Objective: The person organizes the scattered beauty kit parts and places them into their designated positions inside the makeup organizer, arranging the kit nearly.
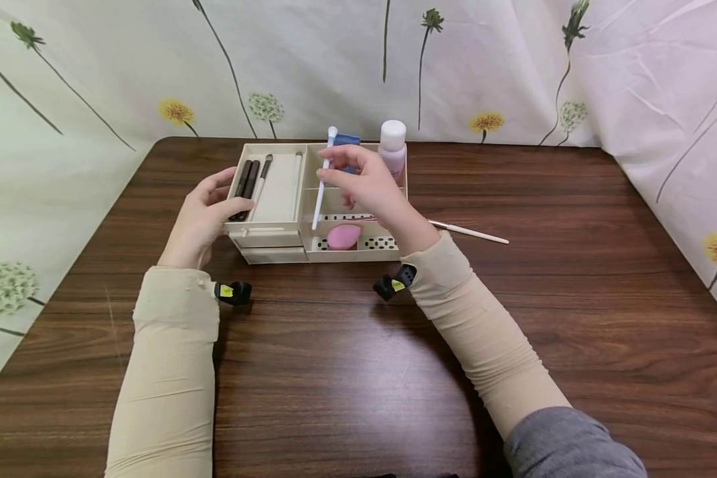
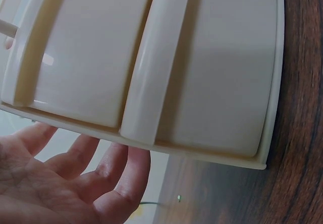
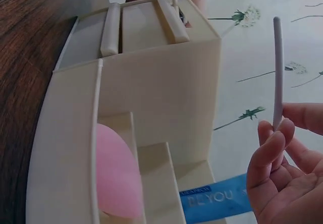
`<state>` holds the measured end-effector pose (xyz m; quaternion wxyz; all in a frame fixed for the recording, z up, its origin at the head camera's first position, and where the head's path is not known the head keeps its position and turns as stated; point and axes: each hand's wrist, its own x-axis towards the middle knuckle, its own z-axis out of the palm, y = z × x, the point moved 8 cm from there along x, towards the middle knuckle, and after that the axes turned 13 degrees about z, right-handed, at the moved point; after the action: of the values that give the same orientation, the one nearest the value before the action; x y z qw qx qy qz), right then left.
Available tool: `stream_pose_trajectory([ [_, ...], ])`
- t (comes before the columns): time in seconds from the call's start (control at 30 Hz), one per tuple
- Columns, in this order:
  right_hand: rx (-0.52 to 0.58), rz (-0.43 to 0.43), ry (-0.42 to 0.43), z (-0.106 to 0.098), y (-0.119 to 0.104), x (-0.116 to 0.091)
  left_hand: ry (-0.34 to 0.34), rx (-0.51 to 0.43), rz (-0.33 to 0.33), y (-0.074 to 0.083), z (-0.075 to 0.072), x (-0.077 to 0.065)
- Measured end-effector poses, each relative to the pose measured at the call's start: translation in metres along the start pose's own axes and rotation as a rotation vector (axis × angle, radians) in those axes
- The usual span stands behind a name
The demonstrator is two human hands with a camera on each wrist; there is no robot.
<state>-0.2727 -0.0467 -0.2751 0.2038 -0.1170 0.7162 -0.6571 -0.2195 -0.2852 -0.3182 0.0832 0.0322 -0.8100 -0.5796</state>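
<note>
A cream desktop organizer (image 1: 269,255) stands at the back of the table. My left hand (image 1: 200,216) grips its left side, thumb over the top rim and fingers curled against the outer wall. Over the right compartments, my right hand (image 1: 361,176) pinches a slim makeup brush (image 1: 319,199) with a pale handle, its white head up. In the top left tray lie two dark pens (image 1: 247,179), a dark-tipped brush (image 1: 263,176) and a pale brush (image 1: 297,179). A pink makeup sponge (image 1: 343,237) sits in a front compartment.
A white-capped bottle (image 1: 392,143) stands at the organizer's back right; a blue packet (image 3: 214,199) is behind my right hand. Another pale-handled brush (image 1: 478,234) lies on the table to the right. A flowered curtain (image 1: 334,60) hangs behind the table.
</note>
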Motion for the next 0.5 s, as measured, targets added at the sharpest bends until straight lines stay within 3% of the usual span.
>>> stream_pose_trajectory([
  [0.2,-0.012,0.019,-0.018,0.011,0.003,0.012,-0.003,-0.005,-0.002,0.0,0.0,0.0],
  [0.5,-0.129,0.05,0.007,0.021,0.005,0.025,-0.004,-0.016,0.005,0.001,0.001,0.0],
])
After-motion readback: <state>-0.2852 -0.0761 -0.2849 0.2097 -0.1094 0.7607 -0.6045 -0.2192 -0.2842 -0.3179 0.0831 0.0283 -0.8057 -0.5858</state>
